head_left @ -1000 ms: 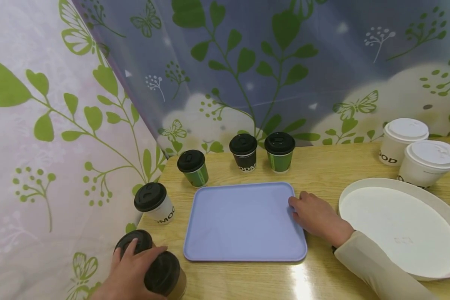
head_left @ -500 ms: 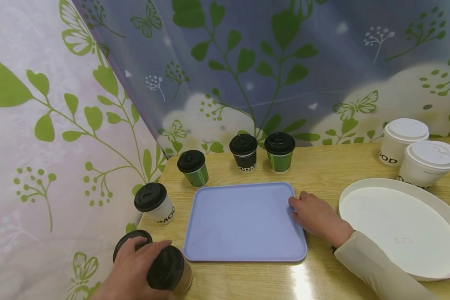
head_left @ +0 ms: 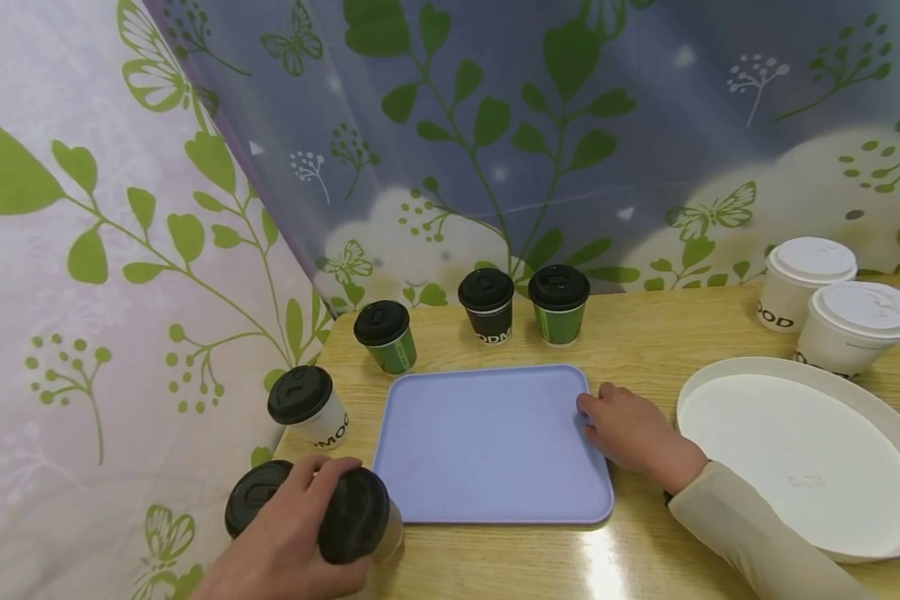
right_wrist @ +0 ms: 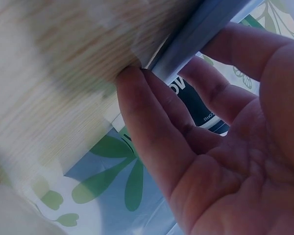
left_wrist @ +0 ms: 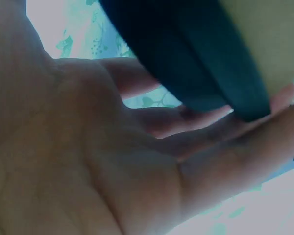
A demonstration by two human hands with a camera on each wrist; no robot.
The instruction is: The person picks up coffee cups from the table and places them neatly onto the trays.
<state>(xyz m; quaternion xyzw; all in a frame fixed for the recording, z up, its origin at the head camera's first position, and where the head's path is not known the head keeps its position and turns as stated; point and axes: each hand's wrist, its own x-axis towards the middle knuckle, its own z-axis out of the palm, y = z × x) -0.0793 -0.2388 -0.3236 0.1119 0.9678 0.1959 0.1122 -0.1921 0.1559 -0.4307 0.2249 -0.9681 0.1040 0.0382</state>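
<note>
Beside the tray, the left hand seemingly grips a black-lidded cup.

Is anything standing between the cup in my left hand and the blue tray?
Nothing visible. The held cup in your left hand is right by the near-left corner of the tray; the neighboring cup is farther left.

Head view, as I receive it: bright, even, mostly sharp; one white glare patch on the surface, near the tray; wide-angle stretch toward the edges. Left wrist view: I get a blue-green cast, soft focus, the left grip shaded against a washed-out background. Right wrist view: bluish tint, right grip in mild shade, soft shadow across the hazy surface
</note>
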